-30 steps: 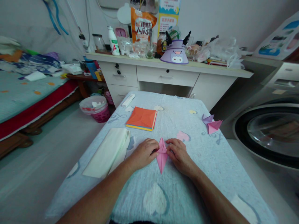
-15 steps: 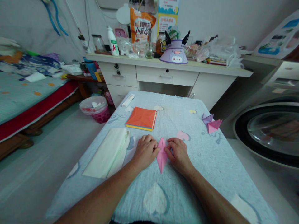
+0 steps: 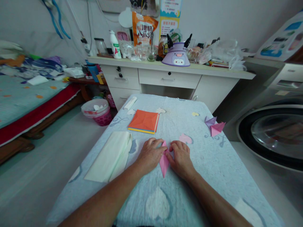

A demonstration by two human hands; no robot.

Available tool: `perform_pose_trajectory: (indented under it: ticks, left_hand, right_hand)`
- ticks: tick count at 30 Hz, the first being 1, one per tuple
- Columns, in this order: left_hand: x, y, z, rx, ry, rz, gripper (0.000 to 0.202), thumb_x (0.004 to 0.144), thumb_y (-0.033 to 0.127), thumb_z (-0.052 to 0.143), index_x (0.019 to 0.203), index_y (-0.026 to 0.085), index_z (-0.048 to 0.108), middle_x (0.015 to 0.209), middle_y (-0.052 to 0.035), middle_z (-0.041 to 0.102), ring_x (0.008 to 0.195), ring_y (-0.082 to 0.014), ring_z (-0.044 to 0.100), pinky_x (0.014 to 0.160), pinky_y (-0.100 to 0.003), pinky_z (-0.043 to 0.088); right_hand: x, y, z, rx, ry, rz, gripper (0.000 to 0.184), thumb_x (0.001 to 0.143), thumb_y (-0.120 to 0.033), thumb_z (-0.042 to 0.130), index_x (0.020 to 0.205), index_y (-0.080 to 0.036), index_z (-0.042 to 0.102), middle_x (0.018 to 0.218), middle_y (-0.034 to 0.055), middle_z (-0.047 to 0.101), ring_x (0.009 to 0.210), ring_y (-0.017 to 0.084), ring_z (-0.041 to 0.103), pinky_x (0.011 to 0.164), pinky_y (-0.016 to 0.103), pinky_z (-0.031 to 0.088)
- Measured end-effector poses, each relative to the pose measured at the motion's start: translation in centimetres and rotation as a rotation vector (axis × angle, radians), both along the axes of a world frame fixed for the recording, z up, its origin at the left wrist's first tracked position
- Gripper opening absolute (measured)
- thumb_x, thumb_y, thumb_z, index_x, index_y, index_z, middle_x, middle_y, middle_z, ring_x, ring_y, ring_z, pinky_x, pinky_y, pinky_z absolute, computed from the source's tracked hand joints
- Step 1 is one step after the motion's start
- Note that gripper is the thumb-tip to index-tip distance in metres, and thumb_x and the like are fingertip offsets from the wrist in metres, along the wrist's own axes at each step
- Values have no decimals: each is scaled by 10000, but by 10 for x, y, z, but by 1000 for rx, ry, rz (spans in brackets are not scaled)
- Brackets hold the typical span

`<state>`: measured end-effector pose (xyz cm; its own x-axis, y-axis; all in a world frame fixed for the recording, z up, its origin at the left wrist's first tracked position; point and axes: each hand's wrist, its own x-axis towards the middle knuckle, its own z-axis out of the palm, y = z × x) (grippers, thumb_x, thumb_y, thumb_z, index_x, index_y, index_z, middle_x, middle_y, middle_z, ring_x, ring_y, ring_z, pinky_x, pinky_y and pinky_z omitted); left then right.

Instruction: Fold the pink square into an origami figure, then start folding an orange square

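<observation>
A narrow, diamond-shaped piece of pink origami paper (image 3: 164, 165) lies on the cloth-covered table between my hands. From the left, my left hand (image 3: 151, 154) grips its upper half, thumb and bent fingers covering part of the paper. My right hand (image 3: 181, 156) is on the other side, its thumb pressed to the right edge and its other fingers curled. The paper's lower point shows toward me, and a bit of its upper tip shows between the hands. Beyond them sits a stack of square origami sheets (image 3: 143, 121), orange on top.
A folded pale cloth or paper bundle (image 3: 110, 157) lies at left, a white stick-shaped object (image 3: 130, 103) behind it. Purple (image 3: 210, 121) and pink folded paper pieces (image 3: 217, 129) rest near the right edge. A waste bin (image 3: 101, 115) stands left; a washing machine (image 3: 279, 132) is at right.
My left fingers have moved over the upper part of the pink paper, covering more of it. My right thumb has come further onto the paper. The view has tipped slightly.
</observation>
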<state>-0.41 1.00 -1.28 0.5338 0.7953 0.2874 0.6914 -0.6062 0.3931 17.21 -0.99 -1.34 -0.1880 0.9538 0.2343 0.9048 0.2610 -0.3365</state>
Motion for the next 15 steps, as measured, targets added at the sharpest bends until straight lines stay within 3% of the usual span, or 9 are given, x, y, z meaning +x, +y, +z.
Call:
perform_pose_trajectory:
  ticks: [10,15]
  left_hand:
    - [-4,4,-5,-81,29,7,431,877,177,558,1263,370,578,1305,-25,536,1167,-246,422,1001,-432,366]
    - [-8,4,-7,-76,74,-14,504,872,142,531,1308,397,526,1353,-25,496,1203,-256,402,1017,-446,338]
  right_hand:
    - [-5,-2,2,18,-102,-62,343,862,-511,532,975,-187,538,1019,98,555,988,276,469,920,445,340]
    - [-3,-2,4,-2,-90,-39,307,862,-459,544,1020,-196,530,1051,93,561,1000,275,473,920,448,341]
